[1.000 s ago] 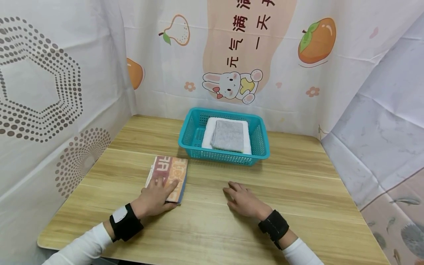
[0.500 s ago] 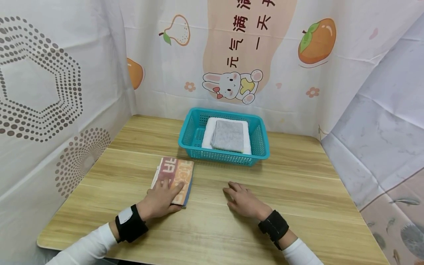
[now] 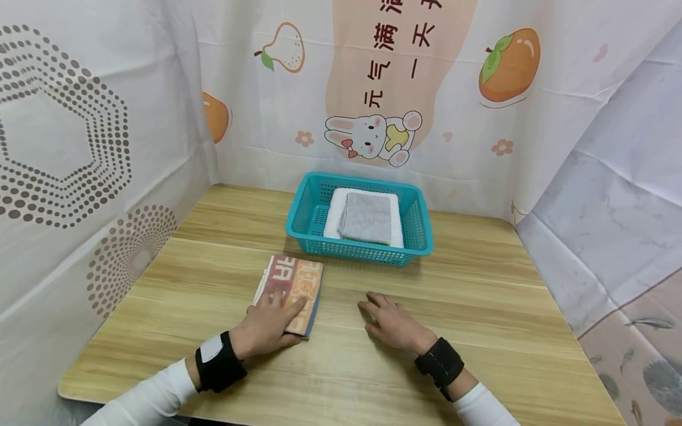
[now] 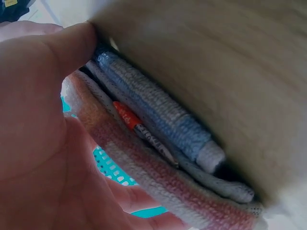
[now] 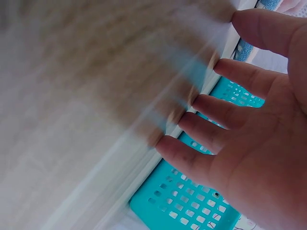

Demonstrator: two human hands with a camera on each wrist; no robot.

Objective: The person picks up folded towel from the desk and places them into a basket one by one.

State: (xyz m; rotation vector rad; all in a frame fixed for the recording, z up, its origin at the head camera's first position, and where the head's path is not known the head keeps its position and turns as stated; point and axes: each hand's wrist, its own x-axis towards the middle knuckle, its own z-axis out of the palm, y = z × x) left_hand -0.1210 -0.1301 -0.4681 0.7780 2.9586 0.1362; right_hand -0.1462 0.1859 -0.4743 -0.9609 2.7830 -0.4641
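A folded towel with pink, orange and white lettering lies on the wooden table. My left hand rests over its near left part, fingers spread across the top. Its thumb lies at the near edge. In the left wrist view the towel's layers show edge-on, with a red and white tag between them. To the right, my right hand lies on the bare table, fingers loosely extended and holding nothing. The right wrist view shows its fingertips against the tabletop.
A teal perforated basket stands at the back of the table. Inside it, a grey folded cloth lies on a white folded towel. A printed curtain hangs behind, and other hangings enclose both sides.
My left hand has slid the folded towel to the right and slightly toward the near edge of the table. The right hand and the basket have stayed in place.
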